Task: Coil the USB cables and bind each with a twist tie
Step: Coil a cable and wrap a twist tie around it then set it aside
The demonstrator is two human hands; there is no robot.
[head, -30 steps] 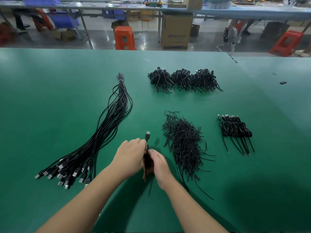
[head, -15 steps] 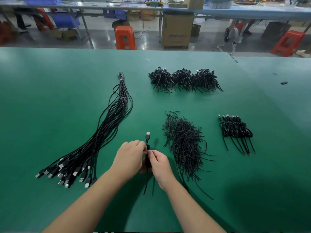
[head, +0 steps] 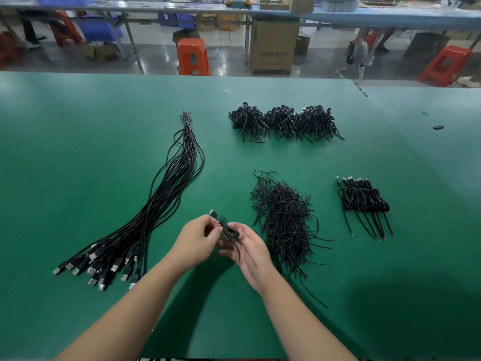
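A coiled black USB cable (head: 226,227) is held between my two hands just above the green table (head: 78,152); its plug sticks out up and to the left. My left hand (head: 195,241) pinches the coil near the plug. My right hand (head: 247,250) lies palm up under the coil, fingers curled round it. A long bundle of uncoiled USB cables (head: 156,204) lies to the left, plugs toward me. A loose heap of black twist ties (head: 283,220) sits right of my hands. Several coiled, tied cables (head: 364,198) lie in a row at the right.
Three dark piles of bound cables (head: 283,122) lie at the far middle of the table. A small black object (head: 438,127) rests far right. Beyond the table edge stand orange stools (head: 193,56), a cardboard box (head: 273,46) and another workbench.
The coil was upright between my hands; now it is tilted, plug to the upper left. My right hand has turned palm up beneath it, and both hands have lifted slightly.
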